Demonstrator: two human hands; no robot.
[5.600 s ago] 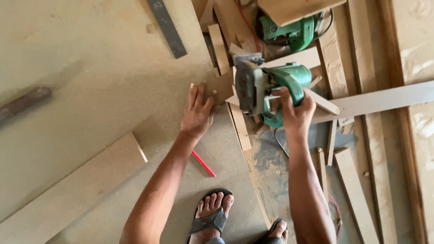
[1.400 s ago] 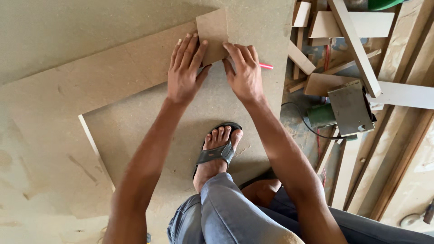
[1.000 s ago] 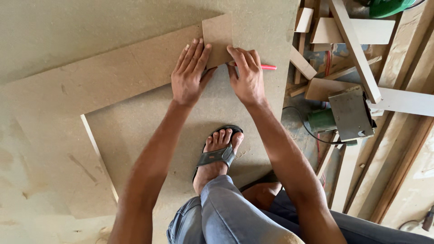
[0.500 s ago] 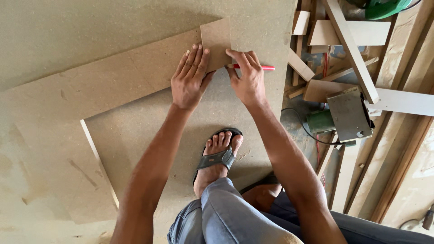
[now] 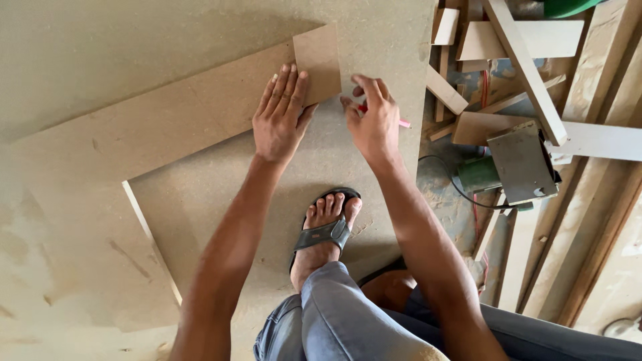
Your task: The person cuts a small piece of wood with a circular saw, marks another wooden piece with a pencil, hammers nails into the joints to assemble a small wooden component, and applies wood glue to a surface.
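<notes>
Lifting slightly off the board since half a second ago, the right hand is now hovering just right of the small fibreboard piece instead of resting at its edge. Its fingers are curling loosely together, pinching a red pencil whose tip is poking out past the knuckles to the right. The left hand is staying flat, fingers pressed together and stretched forward, their tips lying on the lower left corner of the small piece and on the long fibreboard strip running away to the left of them. Under both hands, a large sheet is lying on the floor. Below the wrists, a sandalled foot is planting itself on that sheet. Well to the right of the pencil-holding fingers, a green circular saw is sitting among wood offcuts.
</notes>
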